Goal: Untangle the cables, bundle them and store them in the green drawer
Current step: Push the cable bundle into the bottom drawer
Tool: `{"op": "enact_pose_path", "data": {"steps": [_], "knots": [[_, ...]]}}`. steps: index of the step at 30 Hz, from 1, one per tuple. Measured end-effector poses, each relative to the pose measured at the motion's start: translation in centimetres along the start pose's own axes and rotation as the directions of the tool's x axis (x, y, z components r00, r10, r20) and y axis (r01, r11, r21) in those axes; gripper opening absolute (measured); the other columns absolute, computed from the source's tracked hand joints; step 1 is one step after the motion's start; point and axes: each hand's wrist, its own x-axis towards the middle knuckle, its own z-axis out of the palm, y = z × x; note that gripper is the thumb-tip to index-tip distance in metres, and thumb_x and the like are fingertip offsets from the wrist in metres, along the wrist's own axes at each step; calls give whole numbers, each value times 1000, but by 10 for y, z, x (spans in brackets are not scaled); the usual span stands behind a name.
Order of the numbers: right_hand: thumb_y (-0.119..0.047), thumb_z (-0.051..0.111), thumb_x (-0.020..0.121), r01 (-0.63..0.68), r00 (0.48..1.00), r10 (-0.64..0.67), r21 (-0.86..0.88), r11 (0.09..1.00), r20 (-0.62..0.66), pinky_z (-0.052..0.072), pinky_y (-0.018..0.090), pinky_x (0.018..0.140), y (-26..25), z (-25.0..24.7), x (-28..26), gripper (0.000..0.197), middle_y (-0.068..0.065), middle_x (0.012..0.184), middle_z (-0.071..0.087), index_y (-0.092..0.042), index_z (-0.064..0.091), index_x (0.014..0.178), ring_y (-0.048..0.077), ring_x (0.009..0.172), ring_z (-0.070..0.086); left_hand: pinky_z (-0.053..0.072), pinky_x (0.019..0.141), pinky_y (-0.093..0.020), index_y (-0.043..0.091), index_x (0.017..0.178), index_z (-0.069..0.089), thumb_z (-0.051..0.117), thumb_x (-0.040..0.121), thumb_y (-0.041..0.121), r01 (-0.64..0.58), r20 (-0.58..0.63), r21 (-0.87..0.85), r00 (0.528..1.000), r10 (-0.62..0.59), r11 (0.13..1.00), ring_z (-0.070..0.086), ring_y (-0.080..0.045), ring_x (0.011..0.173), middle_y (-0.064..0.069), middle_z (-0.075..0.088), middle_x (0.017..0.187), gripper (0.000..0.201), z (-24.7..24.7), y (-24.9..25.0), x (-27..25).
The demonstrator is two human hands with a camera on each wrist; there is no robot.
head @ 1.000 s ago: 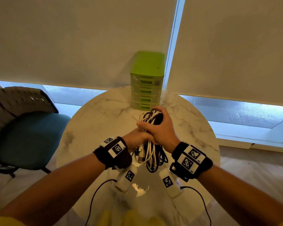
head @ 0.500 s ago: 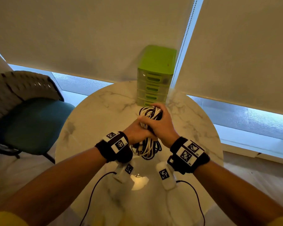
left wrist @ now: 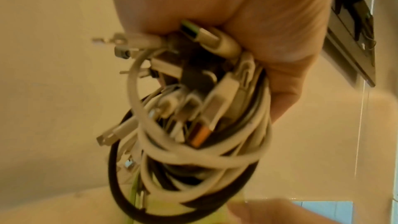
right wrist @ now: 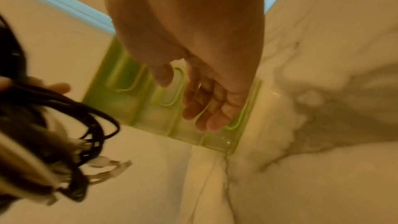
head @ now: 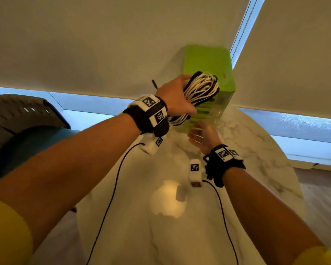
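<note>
Two hands, two jobs here. The left hand [head: 177, 98] has its fingers wrapped around the cable bundle [head: 201, 92], a coil of white and black cords with the plugs bunched together at the palm end, as the left wrist view shows. It holds the bundle up in the air in front of the top of the green drawer unit [head: 208, 60], with the coil's long axis slanting from near the wrist up toward the unit's top.

The right hand [head: 203, 137] is lower and nearer the drawer fronts, fingers loose and spread, gripping nothing. In the right wrist view its fingertips [right wrist: 212, 123] sit right in front of the lower drawer handles, though I can't tell if they actually touch one. All the drawers look closed to me, so my guess is the right hand has to pull one out while the left waits above with the cables.

The unit stands at the far edge of a round marble bench [head: 256, 150], up against pale roller blinds [head: 103, 44] over a window. A teal chair [head: 27, 134] sits off to the left.
</note>
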Motion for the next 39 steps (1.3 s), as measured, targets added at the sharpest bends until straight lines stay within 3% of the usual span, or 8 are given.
{"op": "enact_pose_path", "data": {"steps": [4, 9, 15, 21, 24, 27, 30, 39], "knots": [[-23, 51, 94, -41, 992, 52, 99, 994, -115, 50, 33, 73, 19, 2, 27, 15, 5, 93, 63, -17, 60, 104, 20, 83, 59, 48, 80, -24, 33, 137, 42, 79, 61, 30, -27, 63, 53, 998, 24, 998, 62, -16, 103, 13, 60, 106, 85, -4, -11, 24], [-17, 55, 91, -14, 973, 84, 305, 952, -216, 51, 35, 75, 30, 8, 51, 5, 9, 95, 62, -17, 60, 92, 22, 85, 59, 50, 89, -30, 30, 149, 23, 79, 56, 32, -66, 95, 99, 994, 56, 993, 61, -16, 108, 11, 61, 126, 108, 4, -28, 33], [-22, 61, 89, 51, 942, 102, 435, 899, -320, 50, 30, 60, 34, 20, 78, 19, 11, 106, 63, -13, 61, 106, 20, 85, 61, 51, 83, -28, 28, 145, 28, 81, 58, 24, -52, 84, 7, 995, 52, 999, 61, -15, 100, 16, 56, 102, 102, 5, -30, 37], [-33, 68, 85, -40, 883, 180, 313, 949, -434, 50, 27, 53, 54, 7, 68, 29, 11, 88, 64, -8, 62, 98, 21, 66, 59, 54, 85, -33, 30, 145, 26, 81, 55, 24, -15, 91, -32, 996, 18, 999, 63, -13, 96, 19, 57, 99, 106, 9, -30, 36], [-40, 65, 84, -101, 825, 55, -50, 994, -562, 51, 34, 69, 64, -2, 56, 43, 13, 114, 65, -7, 60, 112, 33, 90, 64, 55, 85, -34, 29, 144, 26, 81, 55, 23, -11, 88, -46, 996, 15, 999, 63, -13, 95, 19, 58, 98, 105, 10, -28, 35], [-47, 55, 90, -184, 778, -269, -616, 765, -567, 45, 43, 90, 66, -7, 36, 54, 18, 129, 46, -4, 50, 121, 39, 113, 52, 54, 84, -33, 28, 145, 25, 81, 56, 22, -6, 81, -46, 997, 10, 999, 63, -12, 96, 18, 59, 101, 105, 10, -27, 34], [-40, 52, 89, -87, 766, -533, -879, 469, -360, 41, 48, 91, 69, -9, 27, 41, 15, 123, 45, -7, 54, 113, 38, 112, 46, 53, 79, -29, 29, 144, 26, 81, 56, 21, -1, 72, -50, 997, 4, 999, 63, -10, 92, 22, 57, 94, 104, 11, -26, 34], [-28, 41, 93, -62, 909, -412, -998, 27, -67, 37, 44, 93, 52, -13, 14, 33, 9, 121, 55, -15, 60, 116, 34, 115, 46, 52, 79, -30, 30, 143, 26, 81, 57, 22, 8, 55, -23, 998, -7, 1000, 62, -13, 93, 22, 56, 88, 102, 12, -25, 35]]}}
